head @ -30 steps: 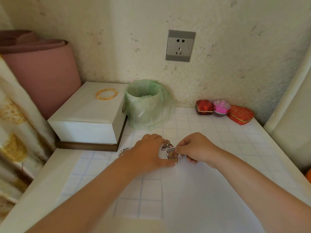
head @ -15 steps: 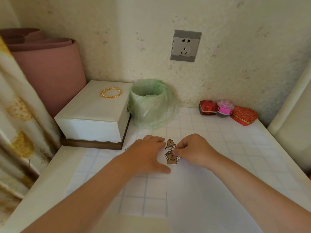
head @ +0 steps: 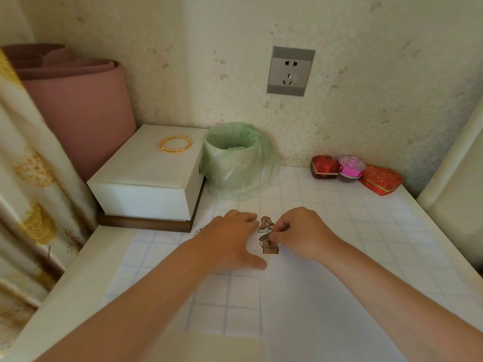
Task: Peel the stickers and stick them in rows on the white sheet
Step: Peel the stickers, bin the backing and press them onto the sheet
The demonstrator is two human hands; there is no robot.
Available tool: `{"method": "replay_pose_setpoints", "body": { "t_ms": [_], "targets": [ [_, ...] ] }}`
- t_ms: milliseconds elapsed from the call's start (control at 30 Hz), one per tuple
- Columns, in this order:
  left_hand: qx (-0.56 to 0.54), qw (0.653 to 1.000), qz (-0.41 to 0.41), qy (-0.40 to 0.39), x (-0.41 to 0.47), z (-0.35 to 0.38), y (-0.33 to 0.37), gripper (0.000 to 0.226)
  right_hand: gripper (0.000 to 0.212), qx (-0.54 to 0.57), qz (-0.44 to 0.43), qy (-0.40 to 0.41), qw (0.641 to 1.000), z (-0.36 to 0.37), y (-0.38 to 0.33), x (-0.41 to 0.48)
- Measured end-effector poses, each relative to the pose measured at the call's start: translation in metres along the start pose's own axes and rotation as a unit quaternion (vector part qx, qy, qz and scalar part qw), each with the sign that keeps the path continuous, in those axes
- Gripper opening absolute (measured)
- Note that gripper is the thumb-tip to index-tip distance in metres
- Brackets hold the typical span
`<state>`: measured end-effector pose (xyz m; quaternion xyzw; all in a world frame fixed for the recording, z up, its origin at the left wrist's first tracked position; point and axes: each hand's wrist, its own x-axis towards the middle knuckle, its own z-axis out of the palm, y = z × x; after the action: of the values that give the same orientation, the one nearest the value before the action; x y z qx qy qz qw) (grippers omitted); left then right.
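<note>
A white sheet [head: 326, 296] lies on the checked tabletop in front of me. Near its far left corner are two small brown cartoon stickers, the upper sticker [head: 266, 222] and the lower sticker [head: 269, 247]. My right hand [head: 300, 233] has its fingers curled, and its fingertips pinch the top of the lower sticker. My left hand [head: 230, 241] lies flat with straight fingers, pressing down the sheet's left edge beside the stickers. Another sticker piece [head: 199, 232] peeks out from behind my left hand.
A green-lined small bin [head: 235, 163] stands behind the hands. A white box [head: 146, 184] with gold bangles [head: 175, 144] sits at the left. Red and pink gift boxes [head: 355, 171] line the back wall. A pink roll [head: 78, 105] and curtain are far left.
The view has shifted slightly and the hands stay at the same spot. My right fingertips have moved a little down onto the lower sticker.
</note>
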<state>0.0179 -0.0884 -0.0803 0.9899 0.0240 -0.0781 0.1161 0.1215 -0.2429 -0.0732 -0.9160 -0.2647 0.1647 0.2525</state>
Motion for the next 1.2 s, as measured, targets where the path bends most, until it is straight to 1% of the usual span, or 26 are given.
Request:
{"method": "replay_pose_setpoints", "body": {
  "t_ms": [167, 233, 267, 333, 400, 467, 533, 600, 700, 800, 867, 967, 1067, 1100, 1133, 1200],
  "targets": [
    [-0.011, 1.000, 0.001, 0.007, -0.001, 0.001, 0.001, 0.095, 0.007, -0.045, 0.000, 0.009, 0.999, 0.002, -0.003, 0.001],
    [-0.028, 0.999, 0.008, 0.027, -0.002, 0.000, 0.002, 0.091, 0.008, -0.069, -0.001, 0.013, 0.998, 0.001, -0.004, 0.002],
    [-0.034, 0.998, 0.018, 0.044, -0.002, 0.000, 0.003, 0.085, 0.009, -0.081, -0.002, 0.015, 0.997, 0.000, -0.005, 0.002],
    [-0.042, 0.996, 0.039, 0.068, -0.003, 0.000, 0.005, 0.067, 0.012, -0.112, -0.005, 0.016, 0.994, -0.002, -0.008, 0.000],
    [-0.054, 0.995, 0.051, 0.066, -0.005, 0.001, 0.006, 0.051, 0.022, -0.164, -0.014, 0.023, 0.986, -0.005, -0.010, -0.002],
    [-0.063, 0.995, 0.050, 0.054, -0.007, 0.003, 0.006, 0.043, 0.035, -0.192, -0.017, 0.046, 0.980, -0.008, -0.008, -0.004],
    [-0.062, 0.996, 0.047, 0.044, -0.010, 0.005, 0.007, 0.043, 0.038, -0.163, -0.011, 0.051, 0.985, -0.010, -0.003, -0.006],
    [-0.047, 0.997, 0.044, 0.035, -0.011, 0.006, 0.008, 0.044, 0.033, -0.141, -0.017, 0.041, 0.989, -0.009, 0.003, -0.009],
    [-0.025, 0.998, 0.044, 0.034, -0.015, 0.004, 0.012, 0.044, 0.020, -0.121, -0.045, 0.039, 0.991, -0.008, 0.010, -0.013],
    [0.027, 0.998, 0.053, 0.032, -0.022, 0.004, 0.021, 0.046, 0.019, -0.136, -0.090, 0.047, 0.986, -0.008, 0.017, -0.022],
    [0.082, 0.994, 0.065, 0.043, -0.024, 0.008, 0.025, 0.047, 0.023, -0.162, -0.132, 0.056, 0.976, -0.008, 0.022, -0.029],
    [0.121, 0.988, 0.077, 0.050, -0.025, 0.014, 0.025, 0.048, 0.038, -0.212, -0.189, 0.032, 0.958, -0.004, 0.028, -0.041],
    [0.130, 0.986, 0.086, 0.055, -0.028, 0.019, 0.025, 0.065, 0.046, -0.262, -0.208, 0.030, 0.942, -0.001, 0.031, -0.049],
    [0.134, 0.986, 0.086, 0.056, -0.028, 0.021, 0.024, 0.065, 0.048, -0.275, -0.214, 0.033, 0.937, 0.001, 0.032, -0.051],
    [0.131, 0.986, 0.087, 0.061, -0.028, 0.024, 0.023, 0.061, 0.049, -0.282, -0.222, 0.038, 0.933, 0.003, 0.034, -0.052],
    [0.119, 0.983, 0.103, 0.097, -0.028, 0.030, 0.021, 0.048, 0.051, -0.274, -0.230, 0.046, 0.933, 0.006, 0.039, -0.051]
  ]
}}
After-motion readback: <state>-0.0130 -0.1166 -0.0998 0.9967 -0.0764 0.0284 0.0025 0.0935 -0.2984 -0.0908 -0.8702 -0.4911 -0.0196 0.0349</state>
